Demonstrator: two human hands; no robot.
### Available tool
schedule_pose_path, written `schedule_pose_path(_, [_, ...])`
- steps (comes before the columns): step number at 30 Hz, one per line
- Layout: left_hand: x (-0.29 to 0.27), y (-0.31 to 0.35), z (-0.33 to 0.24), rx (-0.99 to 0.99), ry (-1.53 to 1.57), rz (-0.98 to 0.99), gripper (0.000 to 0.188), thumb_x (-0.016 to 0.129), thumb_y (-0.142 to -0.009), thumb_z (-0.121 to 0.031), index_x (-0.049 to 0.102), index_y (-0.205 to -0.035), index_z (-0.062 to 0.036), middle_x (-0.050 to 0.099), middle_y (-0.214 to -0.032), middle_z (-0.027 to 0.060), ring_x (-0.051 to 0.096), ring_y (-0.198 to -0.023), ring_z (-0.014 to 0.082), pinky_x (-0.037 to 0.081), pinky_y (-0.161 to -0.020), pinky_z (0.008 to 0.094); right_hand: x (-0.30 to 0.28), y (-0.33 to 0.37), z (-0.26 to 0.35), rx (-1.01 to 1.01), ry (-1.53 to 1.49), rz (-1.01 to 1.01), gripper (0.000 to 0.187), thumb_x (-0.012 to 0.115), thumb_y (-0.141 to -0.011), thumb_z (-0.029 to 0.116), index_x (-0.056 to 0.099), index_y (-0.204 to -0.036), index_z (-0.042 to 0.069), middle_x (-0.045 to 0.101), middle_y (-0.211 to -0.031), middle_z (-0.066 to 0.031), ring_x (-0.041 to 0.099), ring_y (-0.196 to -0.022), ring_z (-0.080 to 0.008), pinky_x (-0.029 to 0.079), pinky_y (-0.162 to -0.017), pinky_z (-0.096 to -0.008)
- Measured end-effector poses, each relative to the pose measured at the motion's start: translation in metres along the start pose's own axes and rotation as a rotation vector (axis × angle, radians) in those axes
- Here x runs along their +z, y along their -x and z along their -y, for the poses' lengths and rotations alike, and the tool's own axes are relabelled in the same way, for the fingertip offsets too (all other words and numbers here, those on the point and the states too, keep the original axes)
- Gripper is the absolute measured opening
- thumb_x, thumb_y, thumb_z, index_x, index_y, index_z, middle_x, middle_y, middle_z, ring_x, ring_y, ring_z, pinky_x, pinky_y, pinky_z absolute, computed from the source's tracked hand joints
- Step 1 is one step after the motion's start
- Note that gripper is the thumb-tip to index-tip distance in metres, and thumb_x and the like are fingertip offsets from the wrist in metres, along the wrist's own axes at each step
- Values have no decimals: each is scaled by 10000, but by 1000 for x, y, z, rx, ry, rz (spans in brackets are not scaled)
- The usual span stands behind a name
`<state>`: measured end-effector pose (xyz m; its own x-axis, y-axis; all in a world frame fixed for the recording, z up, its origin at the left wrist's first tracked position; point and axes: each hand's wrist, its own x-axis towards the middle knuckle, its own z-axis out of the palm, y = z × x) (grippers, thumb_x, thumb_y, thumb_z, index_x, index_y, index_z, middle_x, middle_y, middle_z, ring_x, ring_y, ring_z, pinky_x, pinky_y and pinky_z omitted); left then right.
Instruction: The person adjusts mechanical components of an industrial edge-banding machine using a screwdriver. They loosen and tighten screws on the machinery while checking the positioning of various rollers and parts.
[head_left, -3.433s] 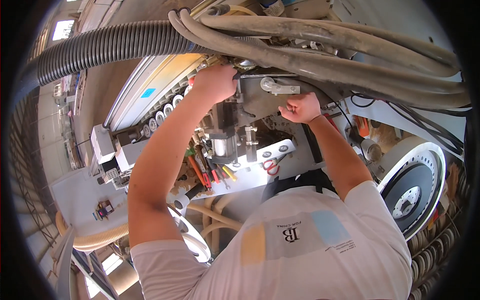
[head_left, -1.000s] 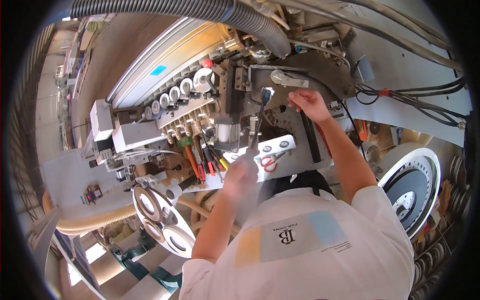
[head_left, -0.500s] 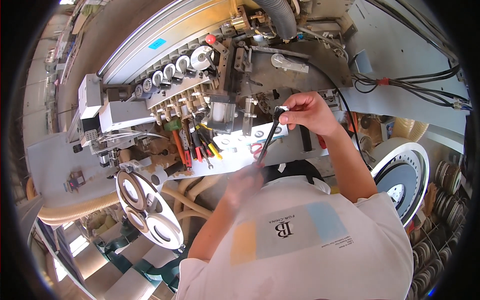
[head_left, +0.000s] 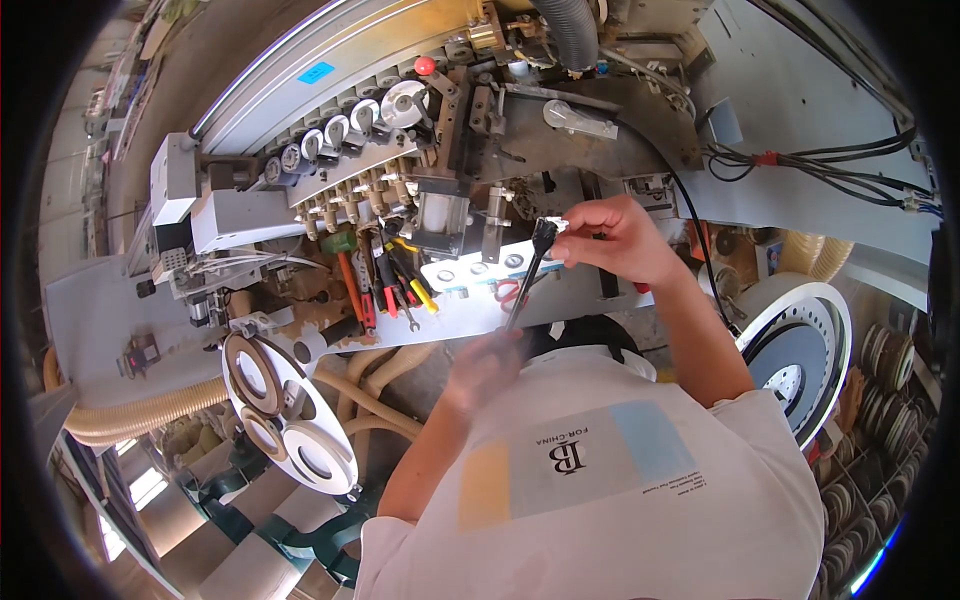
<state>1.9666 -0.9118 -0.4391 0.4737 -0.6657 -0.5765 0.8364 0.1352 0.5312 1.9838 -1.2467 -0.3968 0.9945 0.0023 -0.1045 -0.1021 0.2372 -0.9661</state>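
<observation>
My left hand [head_left: 488, 368], blurred, is closed round the lower end of a black long-handled tool [head_left: 529, 278]. The tool slants up and to the right in front of my shirt, and its thicker dark head is at the top; its exact kind I cannot make out. My right hand [head_left: 612, 240] pinches a small pale piece [head_left: 556, 224] between thumb and finger, right beside the tool's head. Whether the piece is joined to the tool is not clear. Beyond the tool, a white strip with round holes [head_left: 480, 268] lies on the ledge.
Pliers, a wrench [head_left: 408, 312] and a green-headed hammer [head_left: 340, 242] lie left on the machine's ledge. A red-knobbed lever [head_left: 425, 67] rises ahead. Two reels, one double [head_left: 318, 455] at left and one round [head_left: 838, 318] at right, flank me. A black cable [head_left: 690, 215] hangs beyond my right forearm.
The tool's head has shifted slightly left and down, and more of the pale piece shows at my right fingertips. My left hand keeps its hold, still blurred. The whole view has shifted slightly.
</observation>
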Motion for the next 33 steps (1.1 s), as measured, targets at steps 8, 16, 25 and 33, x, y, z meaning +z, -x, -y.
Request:
schedule_pose_path(8, [-6, 9, -2, 23, -63, 6, 635, 815, -877, -358, 597, -1322, 39, 509, -758, 7, 484, -670, 124, 356, -624, 277, -16, 2, 7, 50, -176, -194, 132, 739, -970, 87, 713, -1018, -33, 760, -930, -99, 724, -823, -117, 579, -711, -253])
schedule_pose_path(16, [-1, 14, -10, -87, -126, -47, 600, 784, -888, -254, 580, -1364, 51, 585, -838, 57, 521, -713, 126, 402, -642, 264, -5, 4, 13, 106, 102, 51, 118, 795, -912, 103, 730, -900, 5, 719, -747, -41, 676, -674, -83, 511, -600, -250])
schedule_pose_path(25, [10, 11, -21, -174, -276, -85, 540, 740, -881, -130, 596, -1362, 67, 616, -884, 55, 541, -748, 120, 426, -675, 255, -55, -3, 48, -50, 679, 369, 122, 787, -872, 151, 718, -828, 59, 642, -658, -86, 602, -573, -272, 432, -529, -367])
schedule_pose_path(33, [22, 11, -37, -155, -400, -75, 490, 719, -890, -92, 622, -1341, 71, 623, -852, 30, 540, -726, 94, 423, -660, 241, -65, -5, 63, -130, 634, 359, 106, 802, -858, 155, 755, -887, 64, 701, -733, -80, 651, -630, -252, 475, -566, -355])
